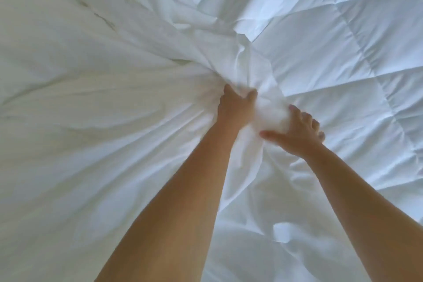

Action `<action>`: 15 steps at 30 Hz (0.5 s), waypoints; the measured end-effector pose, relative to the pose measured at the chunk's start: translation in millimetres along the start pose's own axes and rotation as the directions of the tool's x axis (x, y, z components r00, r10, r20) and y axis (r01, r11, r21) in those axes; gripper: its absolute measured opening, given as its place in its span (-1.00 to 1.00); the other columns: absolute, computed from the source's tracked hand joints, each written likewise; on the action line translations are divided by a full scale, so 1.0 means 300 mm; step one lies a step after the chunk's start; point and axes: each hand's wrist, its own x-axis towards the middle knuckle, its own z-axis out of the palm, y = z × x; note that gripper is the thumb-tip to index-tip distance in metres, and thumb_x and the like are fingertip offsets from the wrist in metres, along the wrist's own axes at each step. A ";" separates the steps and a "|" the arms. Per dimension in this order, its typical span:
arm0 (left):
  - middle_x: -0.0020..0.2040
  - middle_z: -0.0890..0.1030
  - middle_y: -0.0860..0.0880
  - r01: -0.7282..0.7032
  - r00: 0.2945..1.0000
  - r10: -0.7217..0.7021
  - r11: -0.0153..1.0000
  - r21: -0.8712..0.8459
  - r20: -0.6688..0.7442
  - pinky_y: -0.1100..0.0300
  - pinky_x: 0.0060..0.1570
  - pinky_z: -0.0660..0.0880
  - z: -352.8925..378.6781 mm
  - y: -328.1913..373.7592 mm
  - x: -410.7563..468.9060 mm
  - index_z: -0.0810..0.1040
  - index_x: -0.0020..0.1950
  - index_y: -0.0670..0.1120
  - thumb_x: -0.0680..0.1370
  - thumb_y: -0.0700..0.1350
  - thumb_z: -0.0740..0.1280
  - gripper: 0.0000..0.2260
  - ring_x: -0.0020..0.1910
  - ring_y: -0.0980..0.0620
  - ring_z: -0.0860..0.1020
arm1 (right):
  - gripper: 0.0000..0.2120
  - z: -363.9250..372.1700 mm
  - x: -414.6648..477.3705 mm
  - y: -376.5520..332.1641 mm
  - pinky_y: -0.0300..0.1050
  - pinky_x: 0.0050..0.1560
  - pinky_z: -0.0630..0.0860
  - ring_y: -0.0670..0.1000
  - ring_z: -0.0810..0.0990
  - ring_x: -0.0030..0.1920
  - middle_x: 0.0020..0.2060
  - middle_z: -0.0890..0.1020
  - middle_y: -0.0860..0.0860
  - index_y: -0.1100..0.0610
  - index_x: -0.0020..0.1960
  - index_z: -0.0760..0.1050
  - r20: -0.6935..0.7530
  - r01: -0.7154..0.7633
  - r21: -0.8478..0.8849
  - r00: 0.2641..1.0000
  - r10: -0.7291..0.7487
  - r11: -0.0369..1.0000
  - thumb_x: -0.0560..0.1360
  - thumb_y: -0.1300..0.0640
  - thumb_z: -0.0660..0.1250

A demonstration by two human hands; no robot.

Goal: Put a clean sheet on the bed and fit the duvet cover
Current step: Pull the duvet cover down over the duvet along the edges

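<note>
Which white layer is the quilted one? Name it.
The duvet on the right: stitched diamond panels cross it. The cover on the left is plain and wrinkled.

The crumpled fabric duvet cover (pixel 91 103) is showing plain white, while the padded quilted duvet (pixel 343 41) is showing bluish white with diamond stitching.

Bare, slender forearms (pixel 183 190) end in a bare left hand (pixel 235 107) and right hand (pixel 297 131) (fingertips (pixel 320 136) blurred).
</note>
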 end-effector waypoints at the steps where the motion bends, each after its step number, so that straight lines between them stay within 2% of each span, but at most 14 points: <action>1: 0.42 0.32 -0.19 -0.025 1.000 0.024 0.990 0.142 0.011 0.02 0.36 0.27 0.052 -0.094 -0.076 0.11 0.50 -0.17 0.57 0.14 0.22 -0.37 0.39 -0.16 0.31 | 0.04 0.026 -0.035 0.079 0.27 0.37 0.07 0.15 0.05 0.46 0.46 0.10 0.06 -0.08 0.50 -0.11 0.042 -0.065 -0.018 0.997 0.066 0.998 0.24 -0.39 0.38; 3: 0.46 0.27 -0.14 -0.116 0.993 0.100 0.932 0.345 0.063 0.06 0.40 0.14 0.164 -0.280 -0.275 0.13 0.51 -0.12 0.53 0.26 0.20 -0.30 0.44 -0.09 0.22 | 0.13 0.075 -0.131 0.220 0.32 0.38 0.03 0.14 0.02 0.48 0.48 0.05 0.04 -0.12 0.49 -0.23 0.071 -0.148 -0.066 0.986 0.153 0.987 0.19 -0.43 0.37; 5: 0.54 0.09 -0.11 -0.097 0.980 0.018 0.912 0.398 0.198 0.09 0.44 0.02 0.262 -0.423 -0.484 0.01 0.55 -0.10 0.46 0.36 0.19 -0.16 0.51 -0.01 0.06 | 0.11 0.134 -0.258 0.295 0.19 0.34 0.18 0.16 0.22 0.42 0.42 0.23 0.10 -0.05 0.50 -0.21 0.161 -0.157 -0.139 0.970 0.179 0.978 0.23 -0.39 0.39; 7: 0.55 0.03 -0.05 -0.051 0.948 -0.087 0.908 0.415 0.305 0.16 0.43 0.00 0.335 -0.511 -0.654 -0.05 0.56 -0.07 0.41 0.40 0.22 -0.08 0.52 0.05 0.00 | -0.13 0.191 -0.381 0.310 0.01 0.24 0.34 0.15 0.41 0.30 0.30 0.43 0.10 0.08 0.47 0.04 0.388 -0.094 -0.102 0.913 0.126 0.990 0.36 -0.24 0.39; 8: 0.53 0.10 -0.04 -0.054 0.943 -0.094 0.904 0.425 0.319 0.20 0.41 0.05 0.363 -0.534 -0.715 -0.01 0.55 -0.08 0.41 0.39 0.23 -0.10 0.50 0.07 0.05 | -0.31 0.203 -0.427 0.317 -0.05 0.20 0.38 0.13 0.46 0.26 0.26 0.49 0.10 0.12 0.42 0.21 0.494 -0.036 -0.084 0.866 0.073 0.996 0.42 -0.12 0.37; 9: 0.50 0.17 -0.02 -0.065 0.944 -0.081 0.903 0.424 0.319 0.22 0.39 0.10 0.382 -0.544 -0.758 0.04 0.54 -0.07 0.43 0.36 0.25 -0.15 0.48 0.07 0.12 | -0.49 0.190 -0.450 0.338 -0.08 0.16 0.41 0.13 0.50 0.22 0.22 0.53 0.11 0.14 0.35 0.35 0.521 0.031 -0.079 0.854 0.015 0.996 0.46 0.00 0.33; 10: 0.47 0.22 0.01 -0.070 0.948 -0.065 0.913 0.402 0.313 0.23 0.38 0.13 0.396 -0.544 -0.783 0.06 0.53 -0.06 0.46 0.31 0.26 -0.21 0.45 0.07 0.17 | -0.62 0.148 -0.443 0.376 -0.08 0.12 0.44 0.15 0.52 0.19 0.18 0.56 0.14 0.15 0.28 0.43 0.440 0.057 -0.097 0.898 -0.009 0.994 0.49 0.08 0.29; 11: 0.46 0.24 0.02 -0.070 0.947 -0.058 0.923 0.378 0.317 0.23 0.37 0.14 0.406 -0.540 -0.795 0.05 0.53 -0.06 0.50 0.25 0.26 -0.26 0.44 0.07 0.20 | -0.71 0.084 -0.414 0.427 -0.04 0.06 0.45 0.20 0.54 0.14 0.12 0.59 0.19 0.17 0.19 0.47 0.247 0.024 -0.120 0.969 0.007 0.992 0.50 0.13 0.26; 12: 0.46 0.24 0.02 -0.085 0.944 -0.039 0.931 0.356 0.326 0.23 0.38 0.13 0.414 -0.539 -0.797 0.04 0.53 -0.06 0.54 0.19 0.24 -0.31 0.44 0.07 0.19 | -0.79 0.002 -0.371 0.494 0.01 -0.02 0.43 0.27 0.55 0.07 0.04 0.60 0.25 0.19 0.12 0.47 -0.010 -0.056 -0.118 0.998 0.055 0.991 0.50 0.17 0.25; 13: 0.48 0.22 0.02 -0.121 0.941 -0.007 0.927 0.355 0.339 0.24 0.40 0.10 0.421 -0.532 -0.796 0.02 0.54 -0.05 0.56 0.15 0.22 -0.34 0.45 0.07 0.17 | -0.83 -0.089 -0.328 0.562 0.02 -0.10 0.40 0.33 0.55 0.01 -0.03 0.59 0.30 0.21 0.07 0.44 -0.242 -0.137 -0.108 0.964 0.108 0.985 0.49 0.20 0.24; 14: 0.50 0.19 0.03 -0.173 0.934 0.031 0.911 0.375 0.356 0.24 0.42 0.07 0.425 -0.524 -0.795 0.02 0.54 -0.04 0.58 0.13 0.20 -0.37 0.47 0.08 0.14 | -0.84 -0.162 -0.296 0.626 0.02 -0.14 0.35 0.35 0.54 -0.03 -0.07 0.59 0.32 0.22 0.04 0.42 -0.372 -0.203 -0.093 0.915 0.155 0.975 0.48 0.21 0.24; 15: 0.51 0.17 0.04 -0.232 0.922 0.067 0.883 0.409 0.380 0.23 0.43 0.05 0.430 -0.520 -0.795 0.03 0.55 -0.03 0.58 0.12 0.19 -0.39 0.48 0.10 0.11 | -0.83 -0.200 -0.276 0.681 0.00 -0.14 0.33 0.34 0.54 -0.02 -0.07 0.59 0.30 0.22 0.05 0.43 -0.394 -0.255 -0.065 0.895 0.210 0.965 0.49 0.17 0.25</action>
